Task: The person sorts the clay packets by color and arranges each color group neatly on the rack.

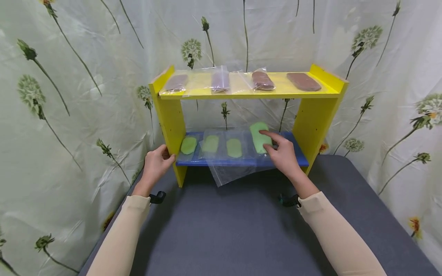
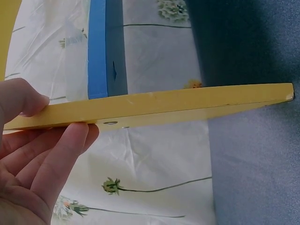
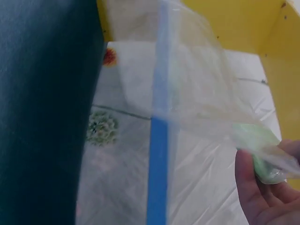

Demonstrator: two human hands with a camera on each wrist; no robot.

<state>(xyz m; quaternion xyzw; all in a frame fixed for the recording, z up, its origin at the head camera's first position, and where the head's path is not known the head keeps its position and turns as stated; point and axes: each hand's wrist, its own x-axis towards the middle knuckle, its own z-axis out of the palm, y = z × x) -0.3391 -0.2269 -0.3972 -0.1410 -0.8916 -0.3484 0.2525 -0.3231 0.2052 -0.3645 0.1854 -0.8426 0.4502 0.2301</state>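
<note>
My left hand (image 1: 157,164) grips the front edge of the shelf unit's yellow left side panel (image 2: 154,104), thumb on one face and fingers on the other. In my right hand (image 1: 284,153) is a rounded light green bar (image 1: 259,138) in a clear plastic bag, pinched between thumb and fingers above the right part of the blue lower shelf (image 1: 193,163). The bag's loose part (image 3: 201,79) hangs across the shelf edge in the right wrist view. To the left on that shelf lie a green bar (image 1: 188,145) and two paler green bars (image 1: 210,144) under clear plastic.
On the yellow upper shelf (image 1: 238,93) lie two purple bars (image 1: 220,80) and two brown bars (image 1: 304,82), at least some bagged. The unit stands on a dark grey table (image 1: 221,230). A flower-printed curtain (image 1: 103,57) hangs behind and beside it.
</note>
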